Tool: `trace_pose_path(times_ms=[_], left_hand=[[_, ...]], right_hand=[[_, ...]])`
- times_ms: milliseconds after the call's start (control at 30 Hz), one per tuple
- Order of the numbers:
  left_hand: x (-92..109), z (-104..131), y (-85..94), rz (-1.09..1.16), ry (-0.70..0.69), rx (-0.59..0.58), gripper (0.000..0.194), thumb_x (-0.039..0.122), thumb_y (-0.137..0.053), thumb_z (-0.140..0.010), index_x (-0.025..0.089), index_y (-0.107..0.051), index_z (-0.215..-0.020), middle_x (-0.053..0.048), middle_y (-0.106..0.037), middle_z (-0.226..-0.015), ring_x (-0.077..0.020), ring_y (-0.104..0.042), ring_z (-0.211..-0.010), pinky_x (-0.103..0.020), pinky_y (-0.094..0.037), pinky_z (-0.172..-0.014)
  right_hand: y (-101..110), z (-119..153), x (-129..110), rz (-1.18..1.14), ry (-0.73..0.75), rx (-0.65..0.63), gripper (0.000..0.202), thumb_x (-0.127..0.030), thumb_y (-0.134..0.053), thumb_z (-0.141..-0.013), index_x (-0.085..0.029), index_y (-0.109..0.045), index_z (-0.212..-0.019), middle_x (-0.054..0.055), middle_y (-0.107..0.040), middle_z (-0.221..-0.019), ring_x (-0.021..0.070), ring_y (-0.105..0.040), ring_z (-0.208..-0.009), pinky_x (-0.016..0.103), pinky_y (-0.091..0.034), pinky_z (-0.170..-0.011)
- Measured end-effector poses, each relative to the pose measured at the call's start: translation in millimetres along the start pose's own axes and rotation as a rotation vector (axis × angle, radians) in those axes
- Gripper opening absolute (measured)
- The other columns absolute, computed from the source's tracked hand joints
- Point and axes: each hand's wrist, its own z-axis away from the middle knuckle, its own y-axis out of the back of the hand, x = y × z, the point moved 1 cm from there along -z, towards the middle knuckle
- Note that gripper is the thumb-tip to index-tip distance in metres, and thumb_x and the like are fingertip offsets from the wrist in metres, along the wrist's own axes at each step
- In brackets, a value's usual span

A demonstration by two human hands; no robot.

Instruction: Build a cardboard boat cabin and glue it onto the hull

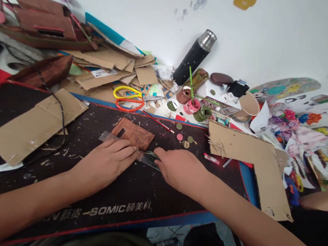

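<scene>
A brown-painted cardboard piece [137, 134] with a small rectangular cutout lies on the dark mat [129, 180]. Across its lower edge rests a clear ruler [106, 135]. My left hand [107, 158] presses the ruler down, fingers stretched out over it. Just to the right, my right hand [178, 168] is closed around a small thin tool [151, 154], its tip at the ruler and the cardboard's lower right edge. Most of that tool is hidden by my fingers.
Cardboard pieces [34, 126] lie left, an L-shaped one [258, 160] right. Behind are scissors [128, 99], a pencil [159, 122], paint jars [191, 105], a black flask [194, 54] and a brown model boat [45, 23]. Another person's arm [326, 198] shows at right.
</scene>
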Motion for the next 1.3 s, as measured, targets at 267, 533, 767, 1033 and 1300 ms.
trace_pose_path(times_ms=[267, 533, 767, 1033, 1300], left_hand=[[-2, 2, -1.7, 0.015, 0.006, -0.022, 0.038, 0.007, -0.049, -0.103, 0.013, -0.075, -0.129, -0.010, -0.078, -0.115, -0.0266, -0.066, -0.111, -0.042, -0.053, -0.098], [-3, 5, -4.5, 0.051, 0.021, -0.041, 0.038, 0.009, -0.051, -0.103, 0.015, -0.074, -0.132, -0.011, -0.078, -0.120, -0.0279, -0.066, -0.115, -0.044, -0.052, -0.100], [-2, 4, -3.5, 0.054, 0.022, -0.045, 0.039, 0.008, -0.052, -0.101, 0.015, -0.073, -0.133, -0.011, -0.077, -0.119, -0.0278, -0.066, -0.113, -0.042, -0.053, -0.098], [-1, 4, -3.2, 0.039, 0.014, -0.023, 0.038, 0.009, -0.050, -0.102, 0.015, -0.075, -0.131, -0.011, -0.078, -0.118, -0.0283, -0.066, -0.114, -0.043, -0.052, -0.100], [-3, 3, -3.2, 0.075, 0.022, -0.034, 0.039, 0.008, -0.051, -0.101, 0.015, -0.075, -0.131, -0.012, -0.077, -0.115, -0.0279, -0.066, -0.113, -0.042, -0.053, -0.099]], right_hand=[[-5, 10, 5, -0.008, -0.009, 0.010, 0.018, -0.024, -0.051, -0.110, -0.016, -0.066, -0.119, 0.010, -0.079, -0.084, 0.0232, -0.074, -0.073, 0.033, -0.028, -0.057], [-4, 11, 6, -0.028, -0.007, 0.036, 0.017, -0.025, -0.052, -0.110, -0.016, -0.066, -0.115, 0.010, -0.079, -0.084, 0.0217, -0.073, -0.071, 0.034, -0.023, -0.056], [-7, 8, 6, -0.015, -0.001, 0.024, 0.018, -0.026, -0.052, -0.111, -0.016, -0.065, -0.118, 0.010, -0.080, -0.086, 0.0228, -0.074, -0.074, 0.034, -0.025, -0.056], [-6, 5, 5, -0.008, 0.000, 0.014, 0.015, -0.023, -0.055, -0.110, -0.017, -0.066, -0.117, 0.009, -0.079, -0.085, 0.0218, -0.073, -0.072, 0.033, -0.026, -0.056], [-1, 1, 4, -0.011, 0.018, -0.021, 0.016, -0.019, -0.057, -0.106, -0.015, -0.066, -0.119, 0.010, -0.079, -0.086, 0.0222, -0.073, -0.074, 0.032, -0.031, -0.057]])
